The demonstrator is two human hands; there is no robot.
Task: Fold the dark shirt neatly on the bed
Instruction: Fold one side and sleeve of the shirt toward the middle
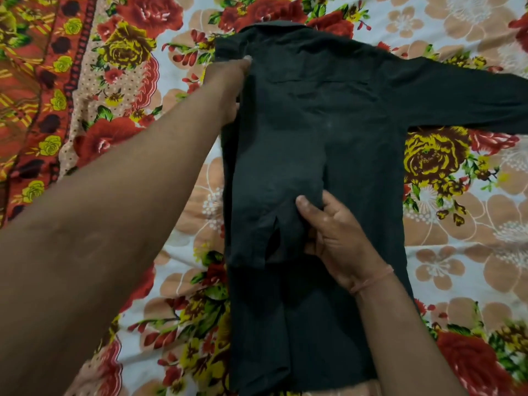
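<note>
The dark shirt (351, 115) lies back-up on the bed, collar at the far end. Its left sleeve is folded in and runs down the back; the right sleeve (471, 98) stretches out flat to the right. My left hand (228, 84) reaches far forward and presses on the folded left shoulder edge, fingers partly hidden under the cloth. My right hand (331, 238) rests on the middle of the shirt, thumb and fingers pinching the cuff end of the folded sleeve (265, 224).
A floral bedsheet (177, 218) with red roses and peach flowers covers the bed all around the shirt. A red and yellow patterned cloth (31, 90) lies along the left side.
</note>
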